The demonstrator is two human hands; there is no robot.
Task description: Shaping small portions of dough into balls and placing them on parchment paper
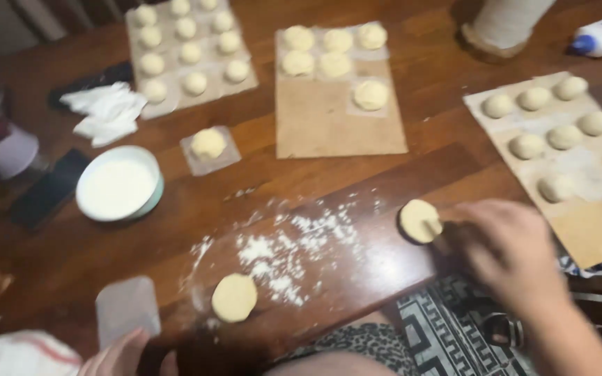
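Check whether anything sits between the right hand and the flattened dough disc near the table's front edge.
Nothing solid stands between them. From the right hand to the flattened dough disc the wooden table carries only scattered flour. A second dough round lies right at that hand's fingertips, off the line.

Warm indoor light falls from above, leaving a pale sheen on the dark wooden table (pixel 412 174) near the scattered flour (pixel 287 254). The whole frame is soft with motion blur: the right hand (pixel 510 251) smears most, and the dough rounds (pixel 538 97) lose their edges. The left and bottom margins sink into dim, murky shadow.
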